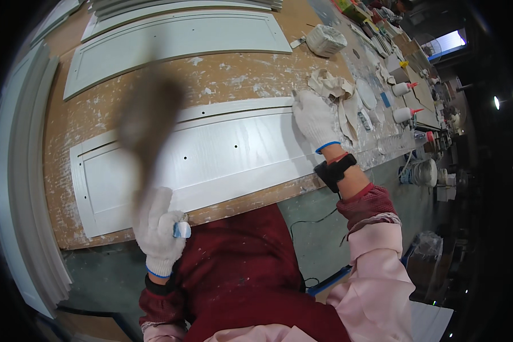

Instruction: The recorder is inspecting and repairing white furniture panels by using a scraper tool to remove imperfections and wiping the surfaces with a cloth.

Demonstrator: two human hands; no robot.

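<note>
A white door panel (pixel 228 154) with a raised frame and small dark holes lies lengthwise before me. At its near left edge my left hand (pixel 161 231), in a white knit glove, has a small blue-and-white piece (pixel 182 229) held by the thumb; the other fingers point up along the panel. My right hand (pixel 313 118), also gloved, is closed at the panel's right end, its fingertips by the far corner. A small dark tip shows at those fingers, too small to name. A blurred dark brown shape (pixel 148 114) covers part of the panel.
Behind lies another white panel (pixel 176 43); more panels stand stacked at the left (pixel 25 171). On the paint-spotted table (pixel 228 77) at the right are a crumpled cloth (pixel 330 85), a whitish tub (pixel 326 40) and glue bottles with red tips (pixel 403 89). White buckets (pixel 423 172) stand beyond.
</note>
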